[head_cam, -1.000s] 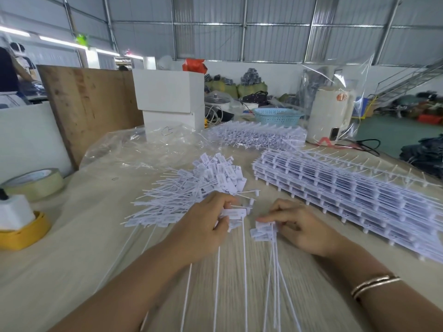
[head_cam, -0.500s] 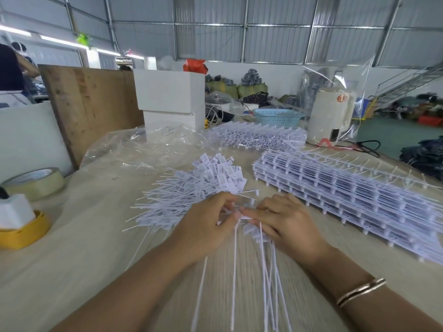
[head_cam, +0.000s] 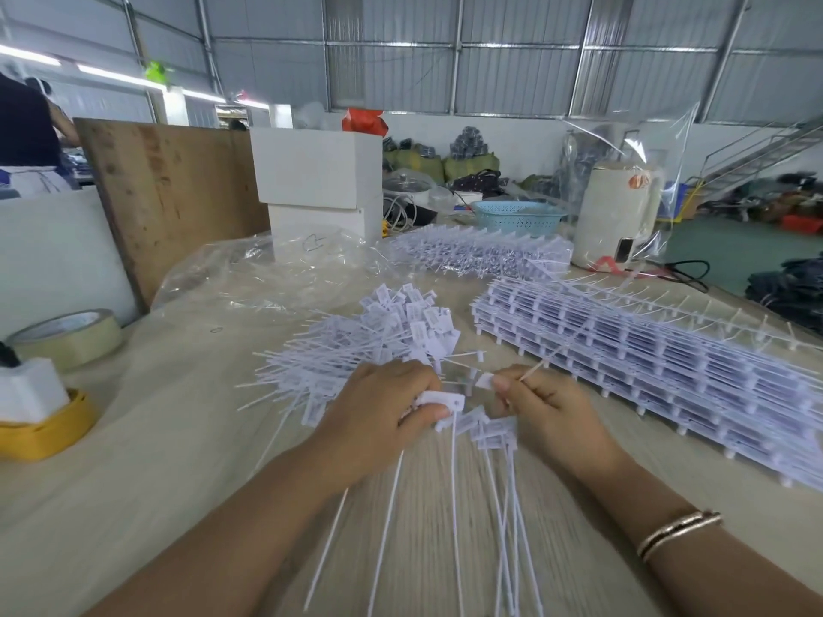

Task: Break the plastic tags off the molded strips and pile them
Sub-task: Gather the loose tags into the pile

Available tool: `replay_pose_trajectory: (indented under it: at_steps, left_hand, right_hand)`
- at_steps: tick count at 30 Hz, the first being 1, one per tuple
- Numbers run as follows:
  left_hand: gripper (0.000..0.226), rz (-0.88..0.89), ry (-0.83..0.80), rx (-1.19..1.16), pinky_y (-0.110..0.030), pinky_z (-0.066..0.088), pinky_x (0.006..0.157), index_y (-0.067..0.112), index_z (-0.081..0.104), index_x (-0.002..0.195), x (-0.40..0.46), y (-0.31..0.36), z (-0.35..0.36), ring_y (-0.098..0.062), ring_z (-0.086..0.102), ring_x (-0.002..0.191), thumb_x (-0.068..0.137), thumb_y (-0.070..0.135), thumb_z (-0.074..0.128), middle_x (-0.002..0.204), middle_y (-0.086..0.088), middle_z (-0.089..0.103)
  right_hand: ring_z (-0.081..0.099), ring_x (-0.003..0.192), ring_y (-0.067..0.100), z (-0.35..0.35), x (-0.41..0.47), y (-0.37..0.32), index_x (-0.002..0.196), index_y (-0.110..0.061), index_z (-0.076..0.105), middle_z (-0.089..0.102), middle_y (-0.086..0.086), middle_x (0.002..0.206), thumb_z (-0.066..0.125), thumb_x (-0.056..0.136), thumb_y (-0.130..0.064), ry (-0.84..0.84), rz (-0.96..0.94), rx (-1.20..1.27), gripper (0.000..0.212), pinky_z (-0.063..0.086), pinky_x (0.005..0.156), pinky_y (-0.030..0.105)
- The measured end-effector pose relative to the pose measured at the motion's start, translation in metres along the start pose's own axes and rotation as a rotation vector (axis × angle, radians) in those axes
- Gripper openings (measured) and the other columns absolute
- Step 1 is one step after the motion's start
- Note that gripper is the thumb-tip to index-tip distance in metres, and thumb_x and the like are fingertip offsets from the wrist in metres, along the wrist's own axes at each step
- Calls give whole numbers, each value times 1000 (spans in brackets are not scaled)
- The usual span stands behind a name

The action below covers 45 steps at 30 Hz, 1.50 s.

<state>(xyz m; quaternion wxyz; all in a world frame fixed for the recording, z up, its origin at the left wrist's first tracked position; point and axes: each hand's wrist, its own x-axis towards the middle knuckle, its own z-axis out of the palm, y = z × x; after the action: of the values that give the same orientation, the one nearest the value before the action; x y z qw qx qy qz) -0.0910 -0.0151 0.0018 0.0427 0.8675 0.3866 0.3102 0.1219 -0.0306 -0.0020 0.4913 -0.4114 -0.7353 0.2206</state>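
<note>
Two bare forearms are seen, no sleeves reaching the wrists. The left hand is unadorned; behind the right hand, thin gold-toned bangles are worn together on the forearm.

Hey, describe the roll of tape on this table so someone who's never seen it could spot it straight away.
Start at the wooden board leaning at the table's far left. Just in front of it lies the tape roll, flat on the tabletop. Unlike the yellow holder nearer the person, it is pale beige with an open centre.
</note>
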Motion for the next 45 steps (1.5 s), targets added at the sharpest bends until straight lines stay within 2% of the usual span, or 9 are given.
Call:
replay_pose_trajectory:
  at_steps: [3, 5, 8, 13, 20, 24, 28, 34, 45]
  left_hand:
    - [21, -34, 16, -62, -19, 25, 62, 21, 52, 81, -1, -5, -2, -11, 47, 63, 94, 37, 50, 69, 10, 49]
    - [19, -65, 19, -65, -16, 24, 59, 24, 53, 84, -3, -7, -3, -7, 47, 62, 94, 40, 48, 68, 12, 49]
    - [14, -82, 3, -98, -17, 27, 56, 27, 58, 94, -4, -5, -2, -3, 48, 64, 94, 37, 48, 69, 19, 50]
    - [17, -101, -21, -141, -25, 33, 54, 27, 54, 96, -3, -3, -4, -9, 46, 57, 94, 14, 43, 71, 26, 54]
    - [21, -115, -113, -181, -32, 40, 52, 34, 46, 102, -6, 4, 2, -8, 45, 50, 93, 16, 42, 75, 6, 60]
    - [17, -106, -104, -212, -34, 43, 58, 36, 44, 99, -7, 8, 4, -6, 48, 54, 95, 19, 44, 68, 7, 55]
    - [20, -155, -63, -196, -29, 47, 77, 31, 51, 115, -4, 5, 2, -5, 58, 86, 97, 31, 43, 95, 14, 62]
    - [23, -140, -69, -2, -29, 41, 74, 25, 59, 97, -3, -3, -1, -13, 55, 82, 97, 39, 40, 83, 9, 59]
    - [9, -26, -59, -59, -18, 30, 61, 26, 55, 88, -2, -4, -1, 1, 46, 71, 93, 33, 54, 72, 17, 47]
  right_hand:
    - [60, 77, 17, -13, 0, 3, 69, -30, 65, 68, 5, 81, 54, 91, -14, 52, 78, 13, 30, 44, 73, 26]
    - [57, 91, 11, -20, 0, 6, 99, -33, 67, 65, 10, 96, 48, 95, -6, -28, 56, -109, 33, 41, 82, 16]
    - [50, 86, 0, -22, 0, 12, 124, -27, 52, 54, -1, 90, 45, 95, 3, -174, 7, -228, 42, 37, 81, 16]
    - [45, 90, 0, -15, 1, 21, 125, -25, 59, 45, -15, 90, 44, 91, 0, -398, -104, -492, 45, 38, 91, 40]
    - [55, 92, 13, -6, -1, 7, 132, -28, 51, 57, -4, 103, 46, 84, -27, -153, -351, -594, 48, 47, 78, 41]
    - [63, 74, 19, 11, 2, 0, 118, -23, 65, 68, -4, 94, 54, 86, -32, -94, -558, -765, 36, 50, 63, 38]
    - [61, 62, 17, 5, 3, -2, 107, -26, 71, 69, -7, 78, 53, 89, -29, -13, -631, -754, 26, 48, 57, 34]
    - [63, 65, 19, 1, 2, 0, 104, -21, 73, 69, -3, 81, 55, 87, -30, 63, -596, -788, 27, 48, 59, 31]
    - [61, 68, 20, 5, 0, 4, 81, -5, 73, 68, 4, 74, 60, 90, -17, -83, -140, -321, 19, 45, 73, 47]
